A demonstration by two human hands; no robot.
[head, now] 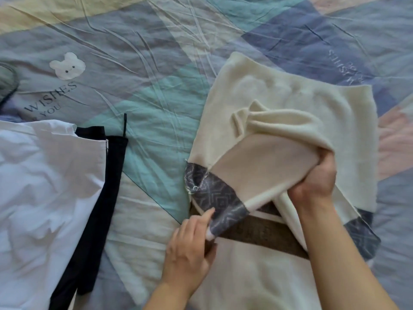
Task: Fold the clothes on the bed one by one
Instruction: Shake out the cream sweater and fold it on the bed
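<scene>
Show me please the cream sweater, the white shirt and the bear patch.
cream sweater [279,97]: head view, flat upper part.
white shirt [44,171]: head view, wrinkled middle.
bear patch [67,66]: head view, on its face.

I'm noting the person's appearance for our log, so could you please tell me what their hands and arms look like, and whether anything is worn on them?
Both arms enter from the bottom edge, bare as far as the picture shows: no sleeves or gloves. The left hand and the right hand show no rings, watch or bracelet. Nails look short and unpainted, though the picture is somewhat soft.
</scene>
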